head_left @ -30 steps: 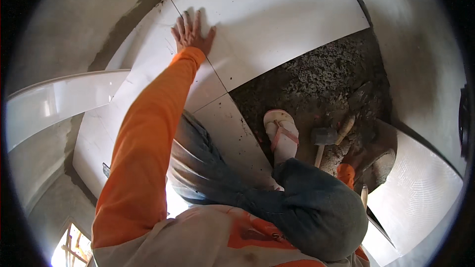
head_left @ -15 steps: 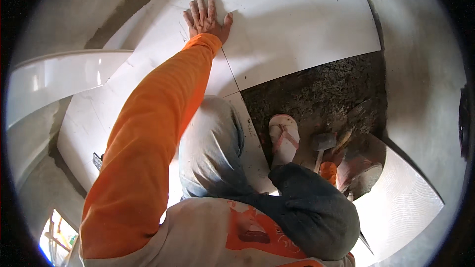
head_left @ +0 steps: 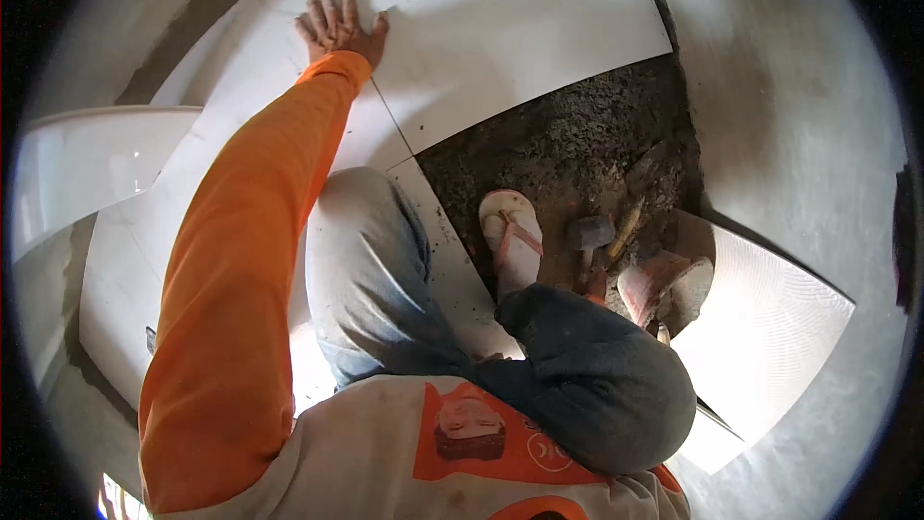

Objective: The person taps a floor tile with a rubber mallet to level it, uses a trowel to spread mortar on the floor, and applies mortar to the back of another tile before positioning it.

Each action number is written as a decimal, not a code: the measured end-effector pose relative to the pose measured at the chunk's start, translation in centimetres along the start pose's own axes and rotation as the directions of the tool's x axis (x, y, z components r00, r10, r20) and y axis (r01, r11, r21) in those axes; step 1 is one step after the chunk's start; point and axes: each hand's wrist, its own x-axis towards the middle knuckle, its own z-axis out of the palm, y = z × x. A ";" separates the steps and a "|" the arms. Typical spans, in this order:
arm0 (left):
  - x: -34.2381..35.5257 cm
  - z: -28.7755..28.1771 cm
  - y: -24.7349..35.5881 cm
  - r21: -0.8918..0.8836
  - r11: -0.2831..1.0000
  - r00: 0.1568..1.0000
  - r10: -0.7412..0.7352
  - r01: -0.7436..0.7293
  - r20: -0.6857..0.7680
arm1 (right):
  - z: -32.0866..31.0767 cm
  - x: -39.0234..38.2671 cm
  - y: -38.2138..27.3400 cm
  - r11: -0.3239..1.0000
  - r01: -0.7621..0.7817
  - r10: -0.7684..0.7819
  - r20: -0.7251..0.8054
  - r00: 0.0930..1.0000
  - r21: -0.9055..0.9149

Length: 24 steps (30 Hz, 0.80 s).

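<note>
My left hand [head_left: 339,31] lies flat with its fingers spread, pressed on the white floor tiles at the upper left. It rests by the thin joint between two tiles, just left of the big white tile [head_left: 510,48]. Nothing is in it. The arm above it wears an orange sleeve. My right hand does not show. Beside my sandalled foot lies a mallet [head_left: 590,232] with a dark head on the mortar bed [head_left: 577,135]; its handle runs down toward my bent knee. Next to it is a stick-like, yellowish tool handle [head_left: 628,227], its kind unclear.
A mortar-smeared container [head_left: 647,287] stands beyond my right knee. Behind it leans a loose tile [head_left: 770,318] with a ridged face, near the right wall [head_left: 780,135]. A white, glossy curved panel [head_left: 96,159] juts in at the left. Dark mortar lines the wall's foot.
The whole view has shifted, so the scene sits farther left and slightly higher. My left hand keeps its flat place on the tiles by the joint.
</note>
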 end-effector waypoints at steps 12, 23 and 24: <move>-0.1 -1.6 -2.0 -0.050 0.999 0.999 0.013 -0.011 0.040 | -37.1 -3.7 -26.9 0.803 0.595 -0.562 -0.298 0.772 0.026; -0.3 -1.5 -2.4 -0.079 0.997 0.997 0.018 -0.011 0.079 | -24.7 0.6 -38.0 0.618 0.775 -0.548 -0.637 0.542 0.128; -0.2 -1.7 -2.6 -0.099 0.995 0.998 0.009 -0.002 0.069 | -27.0 -0.1 -38.4 0.546 0.774 -0.462 -0.654 0.598 0.321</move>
